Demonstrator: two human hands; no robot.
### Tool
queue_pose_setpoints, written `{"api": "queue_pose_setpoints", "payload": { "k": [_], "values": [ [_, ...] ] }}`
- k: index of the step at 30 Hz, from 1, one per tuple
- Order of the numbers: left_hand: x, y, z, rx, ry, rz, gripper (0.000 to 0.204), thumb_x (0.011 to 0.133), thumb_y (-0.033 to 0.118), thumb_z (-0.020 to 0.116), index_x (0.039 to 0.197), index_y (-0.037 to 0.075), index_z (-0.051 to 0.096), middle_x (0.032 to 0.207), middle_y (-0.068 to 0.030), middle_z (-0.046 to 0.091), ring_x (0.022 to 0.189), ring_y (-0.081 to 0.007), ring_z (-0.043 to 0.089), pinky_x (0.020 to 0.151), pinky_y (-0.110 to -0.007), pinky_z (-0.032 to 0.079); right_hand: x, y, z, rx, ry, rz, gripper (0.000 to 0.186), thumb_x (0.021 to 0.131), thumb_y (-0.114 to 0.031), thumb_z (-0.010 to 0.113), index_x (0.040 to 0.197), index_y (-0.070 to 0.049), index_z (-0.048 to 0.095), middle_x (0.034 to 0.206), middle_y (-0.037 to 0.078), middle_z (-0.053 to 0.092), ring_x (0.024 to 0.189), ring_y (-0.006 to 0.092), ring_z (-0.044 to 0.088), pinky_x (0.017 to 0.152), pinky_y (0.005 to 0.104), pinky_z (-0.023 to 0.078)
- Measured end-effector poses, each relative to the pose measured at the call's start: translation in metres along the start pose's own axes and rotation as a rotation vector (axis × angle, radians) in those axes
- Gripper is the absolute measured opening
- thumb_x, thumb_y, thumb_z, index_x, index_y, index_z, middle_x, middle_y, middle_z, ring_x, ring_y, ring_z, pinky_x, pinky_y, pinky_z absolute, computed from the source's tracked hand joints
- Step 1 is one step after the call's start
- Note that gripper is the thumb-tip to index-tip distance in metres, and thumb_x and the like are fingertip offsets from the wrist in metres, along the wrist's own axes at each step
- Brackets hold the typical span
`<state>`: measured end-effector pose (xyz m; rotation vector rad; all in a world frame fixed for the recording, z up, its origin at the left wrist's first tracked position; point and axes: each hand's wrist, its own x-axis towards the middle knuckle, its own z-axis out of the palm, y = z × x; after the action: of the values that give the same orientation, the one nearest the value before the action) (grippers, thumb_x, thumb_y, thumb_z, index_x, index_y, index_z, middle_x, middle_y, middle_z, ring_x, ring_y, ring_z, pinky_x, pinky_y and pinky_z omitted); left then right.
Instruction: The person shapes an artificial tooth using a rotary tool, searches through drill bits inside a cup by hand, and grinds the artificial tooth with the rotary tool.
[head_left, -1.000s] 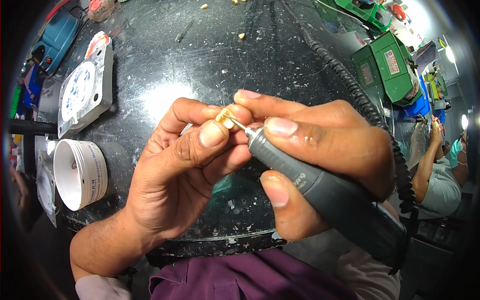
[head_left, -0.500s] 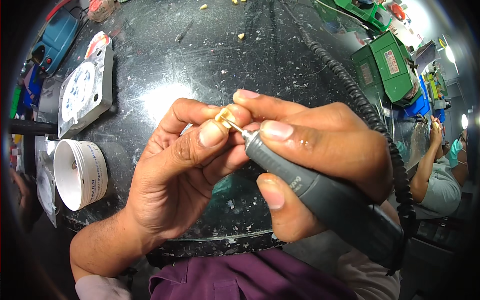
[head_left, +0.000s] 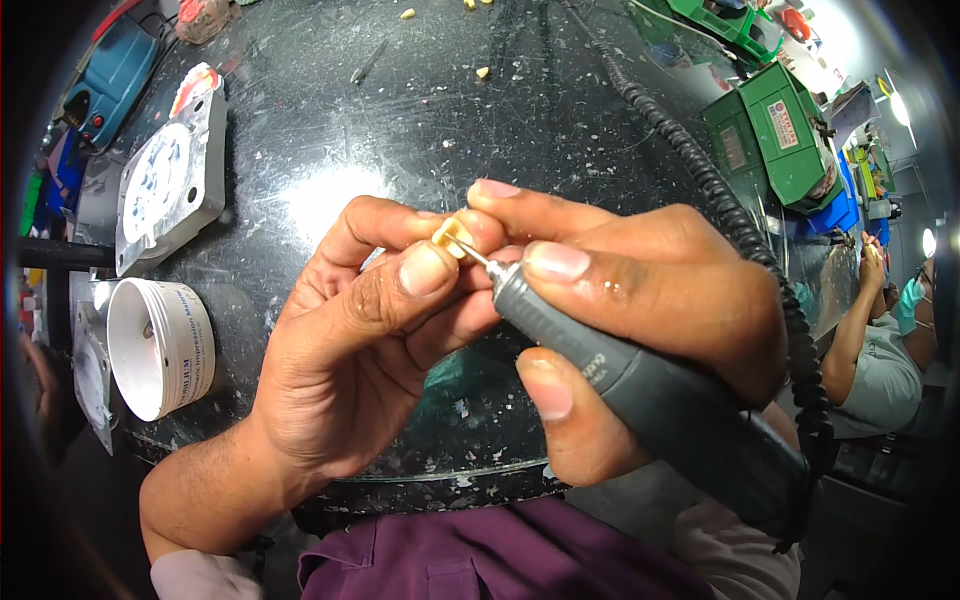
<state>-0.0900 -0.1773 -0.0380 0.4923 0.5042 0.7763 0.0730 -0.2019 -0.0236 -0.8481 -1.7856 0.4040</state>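
Between the thumb and fingertips of my left hand [head_left: 350,320] is a small yellowish dental crown [head_left: 455,236], its hollow side turned toward me. My right hand [head_left: 650,290] is closed around a dark grey rotary handpiece [head_left: 640,380]. The handpiece's thin metal bur [head_left: 470,251] reaches into the crown's hollow. My right fingertips come close to the left ones beside the crown, and part of the crown is hidden behind my left thumb.
A white tub [head_left: 150,350] lies tipped at the left, near a metal mould half [head_left: 175,185]. A coiled black cord [head_left: 700,165] runs along the right. Green boxes [head_left: 770,140] stand at the far right. Small yellow pieces [head_left: 482,72] lie at the back. Another person's arm [head_left: 858,310] shows at right.
The handpiece and its bur have shifted very slightly, and the crown is tilted a touch differently. Both hands keep their grip.
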Motion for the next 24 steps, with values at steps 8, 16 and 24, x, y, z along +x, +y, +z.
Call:
{"api": "queue_pose_setpoints", "payload": {
  "k": [8, 16, 24],
  "values": [
    [0.003, 0.011, 0.01, 0.012, -0.014, -0.011, 0.011, 0.089, 0.013, 0.055, 0.096, 0.009, 0.048, 0.085, 0.0002, 0.055, 0.073, -0.0048, 0.051, 0.075, -0.024, 0.048, 0.003, -0.003, -0.007, -0.04, 0.182, 0.022, 0.029, 0.062, 0.004, 0.066, 0.091, 0.005, 0.062, 0.083, 0.019, 0.065, 0.08, 0.0271, 0.066, 0.072, 0.0317, 0.054],
    [-0.002, -0.003, 0.0, 0.078, -0.045, 0.043, 0.014, 0.087, 0.009, 0.06, 0.099, 0.002, 0.057, 0.099, -0.0098, 0.064, 0.091, -0.0158, 0.063, 0.089, -0.03, 0.05, -0.014, 0.009, -0.003, 0.088, 0.072, 0.076, 0.021, 0.082, -0.005, 0.067, 0.102, -0.005, 0.063, 0.092, 0.006, 0.066, 0.081, 0.0094, 0.063, 0.068, 0.0226, 0.051],
    [-0.014, 0.03, 0.029, 0.734, 0.085, 0.603, 0.021, 0.089, 0.022, 0.059, 0.092, 0.002, 0.063, 0.089, -0.0085, 0.066, 0.078, -0.0141, 0.062, 0.069, -0.025, 0.047, -0.007, 0.007, -0.008, 0.296, 0.249, 0.259, 0.016, 0.083, -0.008, 0.067, 0.098, -0.006, 0.062, 0.085, 0.003, 0.065, 0.082, 0.0084, 0.062, 0.073, 0.0237, 0.051]
  ]
}}
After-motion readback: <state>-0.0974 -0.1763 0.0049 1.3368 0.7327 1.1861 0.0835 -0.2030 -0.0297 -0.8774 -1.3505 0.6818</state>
